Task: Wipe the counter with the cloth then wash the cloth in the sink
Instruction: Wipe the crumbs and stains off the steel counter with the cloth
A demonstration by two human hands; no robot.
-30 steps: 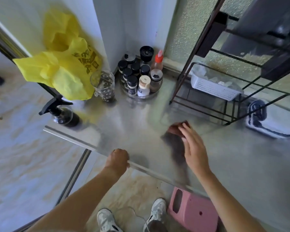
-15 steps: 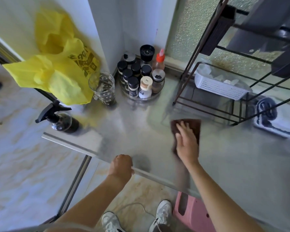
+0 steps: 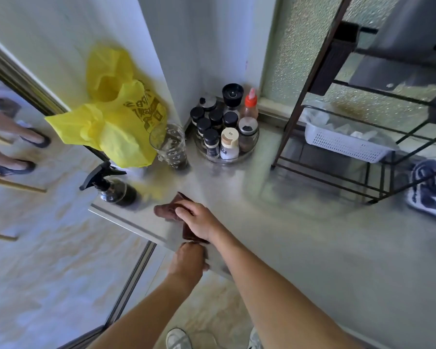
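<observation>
A brown cloth (image 3: 168,210) lies bunched on the steel counter (image 3: 300,243), close to its left front corner. My right hand (image 3: 199,219) is on top of the cloth with bent fingers gripping it, and part of the cloth is hidden under the palm. My left hand (image 3: 189,259) holds the counter's front edge just below the cloth, fingers curled round it. No sink is in view.
A dark spray bottle (image 3: 112,188) stands at the corner beside the cloth. Behind it are a yellow plastic bag (image 3: 111,122), a glass (image 3: 170,147) and a round tray of spice jars (image 3: 224,132). A black wire rack (image 3: 363,152) with a white basket (image 3: 345,144) stands at the right.
My right hand has swept the cloth leftward across the counter, from near the rack to the left front corner. The cloth has bunched up. The left hand stays on the edge.
</observation>
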